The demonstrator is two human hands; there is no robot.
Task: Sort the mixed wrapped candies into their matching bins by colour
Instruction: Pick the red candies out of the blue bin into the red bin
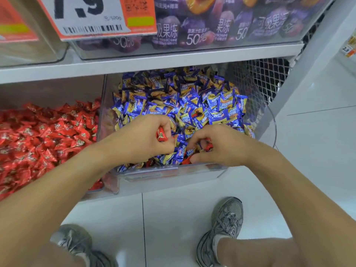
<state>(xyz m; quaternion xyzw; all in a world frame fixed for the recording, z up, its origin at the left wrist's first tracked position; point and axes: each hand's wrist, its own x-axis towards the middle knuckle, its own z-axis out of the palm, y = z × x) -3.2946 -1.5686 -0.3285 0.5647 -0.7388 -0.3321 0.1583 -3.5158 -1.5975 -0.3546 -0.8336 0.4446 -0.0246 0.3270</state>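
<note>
I have both hands down in the clear plastic bin of blue-and-yellow wrapped candies, which sits on the lower shelf just right of the bin of red wrapped candies. My left hand is curled, with a red candy pinched between thumb and fingers. That candy stands roughly upright in my grip, its long axis running top to bottom in the view, one twisted end pointing up toward the back of the bin. My right hand is also curled, fingertips pressed down into the pile at the front of the bin. Red wrappers show under and between those fingers, and I think it is pinching at least one of them, though the fingers hide most of it and I cannot tell which way it lies. More red pieces sit mixed among the blue ones along the front wall, just below my right thumb. Above, the upper shelf carries purple jelly pouches and a price tag. My grey sneakers stand on the white tiled floor.
</note>
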